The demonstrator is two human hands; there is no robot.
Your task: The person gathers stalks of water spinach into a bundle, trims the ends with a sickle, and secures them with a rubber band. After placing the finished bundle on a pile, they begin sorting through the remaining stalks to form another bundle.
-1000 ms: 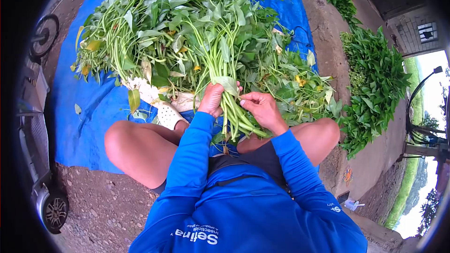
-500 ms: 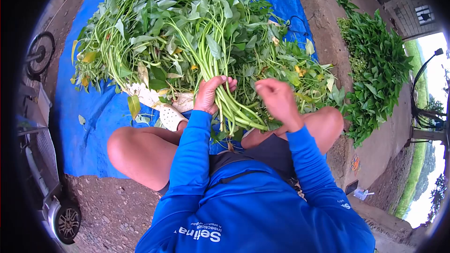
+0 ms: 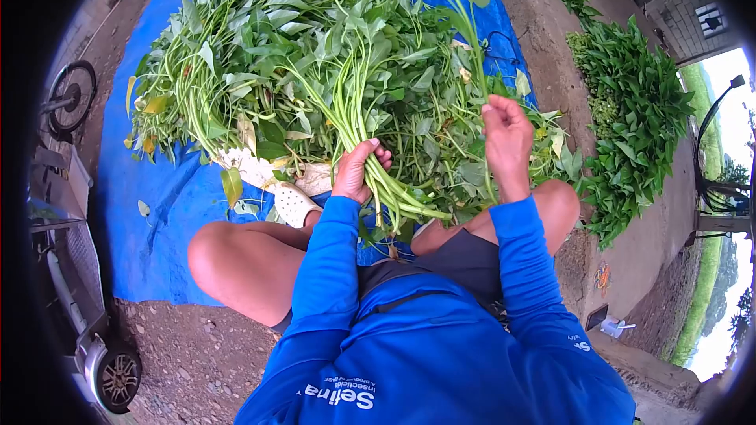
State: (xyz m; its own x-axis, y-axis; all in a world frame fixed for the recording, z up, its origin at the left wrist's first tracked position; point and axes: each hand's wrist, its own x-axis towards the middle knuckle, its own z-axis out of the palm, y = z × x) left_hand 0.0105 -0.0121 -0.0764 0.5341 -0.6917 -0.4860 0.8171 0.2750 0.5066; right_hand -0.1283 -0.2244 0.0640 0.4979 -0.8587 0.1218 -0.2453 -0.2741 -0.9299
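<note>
My left hand (image 3: pixel 361 170) is closed around a bunch of water spinach stems (image 3: pixel 386 190), the cut ends pointing down toward my lap and the leaves lying up over the pile. In my right hand (image 3: pixel 508 138), fingers pinched together, is a single long water spinach stem (image 3: pixel 477 59). Its leafy top rises above the hand, and its lower end hangs below. Both hands are over the near side of a big heap of water spinach (image 3: pixel 276 24), with some yellowed leaves in it.
The heap lies on a blue tarp (image 3: pixel 157 244), between my crossed legs and the far edge. A pale clog (image 3: pixel 294 205) is on my foot. More leafy bundles (image 3: pixel 630 118) line the concrete at the right. At left stands a wheeled vehicle (image 3: pixel 118 378).
My right hand has moved up and to the right, away from the bunch, and now has a single stem in it. My left hand keeps its grip on the bunch.
</note>
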